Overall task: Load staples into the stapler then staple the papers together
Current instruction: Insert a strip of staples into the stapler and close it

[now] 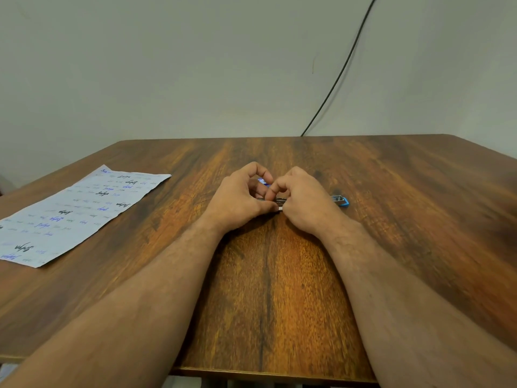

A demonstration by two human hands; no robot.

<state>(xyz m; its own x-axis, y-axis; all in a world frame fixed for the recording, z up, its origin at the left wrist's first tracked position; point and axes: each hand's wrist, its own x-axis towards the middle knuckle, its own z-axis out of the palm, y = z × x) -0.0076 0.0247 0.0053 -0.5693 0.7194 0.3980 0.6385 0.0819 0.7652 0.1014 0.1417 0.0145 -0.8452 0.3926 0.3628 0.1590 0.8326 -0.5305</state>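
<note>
My two hands meet at the middle of the wooden table (268,289). A blue stapler (340,200) lies under my right hand (305,203), with only its blue and metal end showing to the right. A metal part shows between the hands. My left hand (237,200) pinches a small silvery staple strip (280,209) at its thumb tip, touching my right thumb. A small blue and white box (263,181) peeks out behind my fingers. The papers (72,217), covered in handwriting, lie flat at the left.
A black cable (344,65) runs down the wall behind the table's far edge. The table's near edge (274,373) is between my forearms.
</note>
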